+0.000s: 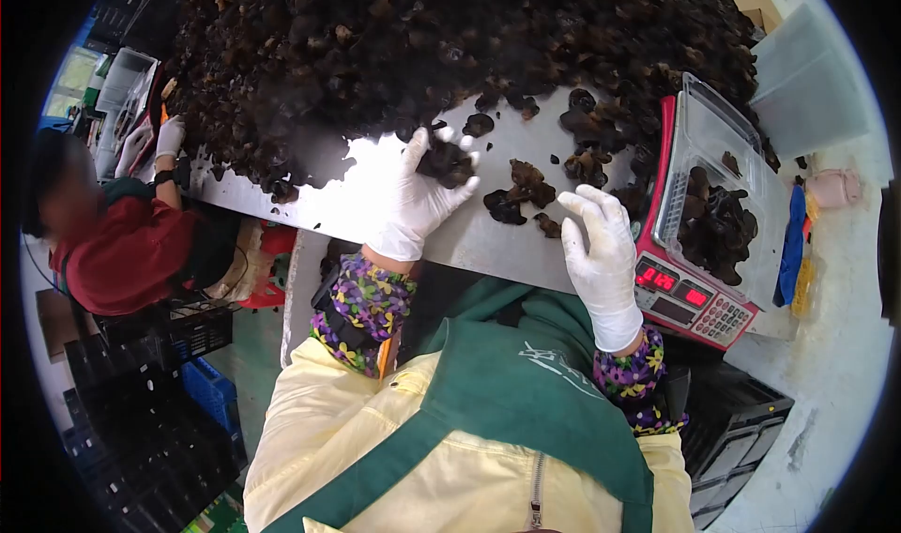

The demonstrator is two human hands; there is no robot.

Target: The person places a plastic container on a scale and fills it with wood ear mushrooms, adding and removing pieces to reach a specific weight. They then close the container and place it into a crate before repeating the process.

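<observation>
My left hand (422, 195), in a white glove, is closed around a clump of dark dried fungus (445, 162) on the metal table (488, 242). My right hand (601, 242), also gloved, hovers empty with fingers apart, just below a few loose fungus pieces (521, 193). A huge heap of the same fungus (422, 36) covers the table beyond both hands. To the right of my right hand, a clear plastic box (723, 195) partly filled with fungus sits on a red scale (680, 298).
Another person in a red top (122, 251) works at the table's left end with gloved hands. Black crates (150, 411) stand on the floor at left and lower right. A clear lid or bin (807, 83) lies at right.
</observation>
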